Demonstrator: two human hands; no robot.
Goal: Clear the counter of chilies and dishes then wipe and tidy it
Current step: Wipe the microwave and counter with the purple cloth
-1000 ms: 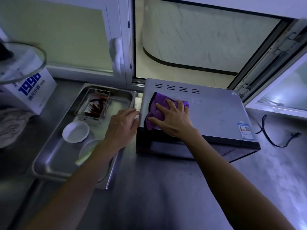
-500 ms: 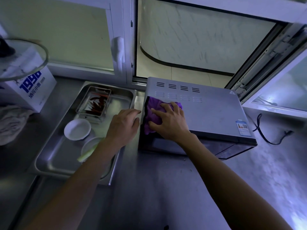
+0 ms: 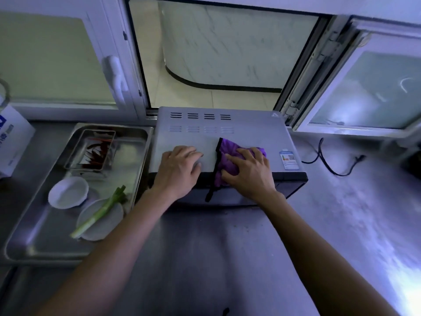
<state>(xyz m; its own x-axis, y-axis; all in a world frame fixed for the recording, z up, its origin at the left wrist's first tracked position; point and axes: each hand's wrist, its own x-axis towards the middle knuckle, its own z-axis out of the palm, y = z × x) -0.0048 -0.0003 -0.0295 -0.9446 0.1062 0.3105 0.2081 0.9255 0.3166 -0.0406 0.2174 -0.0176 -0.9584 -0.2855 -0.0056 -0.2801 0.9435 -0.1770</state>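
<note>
Wiping the top of the microwave (image 3: 246,131) with a purple cloth (image 3: 227,160), the wiping step of the task.

The right hand (image 3: 250,172) presses the bunched cloth near the front edge, its grip curled into the soft folds while a dark-edged corner hangs over the front; the left hand (image 3: 180,169) lies flat and open on the smooth grey metal top just beside it, steadying the box. The chilies (image 3: 95,151) sit in a small rectangular dish inside the shiny steel tray (image 3: 29,245) on the left of the desk (image 3: 216,258), with a white bowl (image 3: 68,192), a plate (image 3: 100,224) and a green onion (image 3: 100,213). Next likely calls for sweeping the cloth across the rest of the top, then over the dull, streaked desk.
</note>
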